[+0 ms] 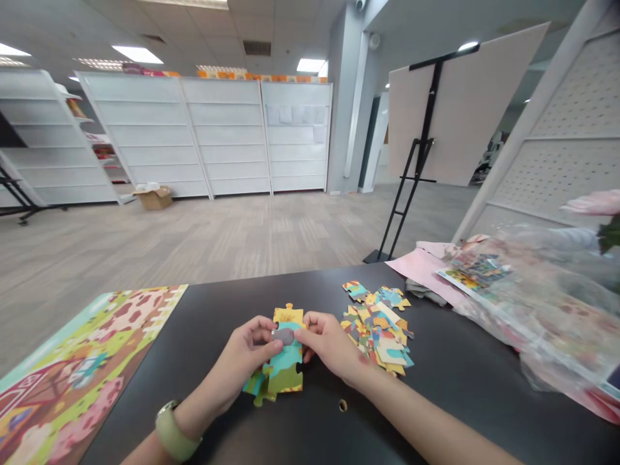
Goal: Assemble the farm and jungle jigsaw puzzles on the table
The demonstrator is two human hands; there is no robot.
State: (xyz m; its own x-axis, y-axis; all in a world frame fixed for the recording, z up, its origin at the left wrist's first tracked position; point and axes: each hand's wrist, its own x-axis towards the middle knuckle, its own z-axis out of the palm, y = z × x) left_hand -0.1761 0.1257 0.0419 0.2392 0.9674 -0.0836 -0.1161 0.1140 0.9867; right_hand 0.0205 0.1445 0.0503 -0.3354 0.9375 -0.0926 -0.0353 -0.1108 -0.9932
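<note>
Held at the middle of the smooth black counter (pixel 217 426), between both hands: a joined strip of colourful cardboard jigsaw pieces (pixel 289 356), yellow at the far end, light blue in the middle, green at the near end, with more green and blue jutting out at the near left. Lifted slightly or flat on the counter: cannot tell. At its left edge, the bare left hand (pixel 254 345), thumb and fingers pinching the strip beside a grey oval patch (pixel 285 336); around that wrist, a pale green band (pixel 175 434). At its right edge, the bare right hand (pixel 334 345), thumb laid over the top next to the same patch, fingers curled in at the side, pinching too.

Just beside the right hand, a heap of loose, overlapping cardboard jigsaw pieces (pixel 378 320) in yellow, blue, red and cream. Nearer the body, a small round brown-edged mark or ring (pixel 343 405). Along the left side, a bright printed farm picture (pixel 104 336) with pink animals and a red barn. At the far right, crumpled clear plastic wrapping (pixel 547 316), with pink paper (pixel 423 268) and grey cloth (pixel 426 293) next to it. Beyond, a carpeted floor (pixel 271 226), tall white shelves (pixel 232 135) and a black easel (pixel 433 97).
</note>
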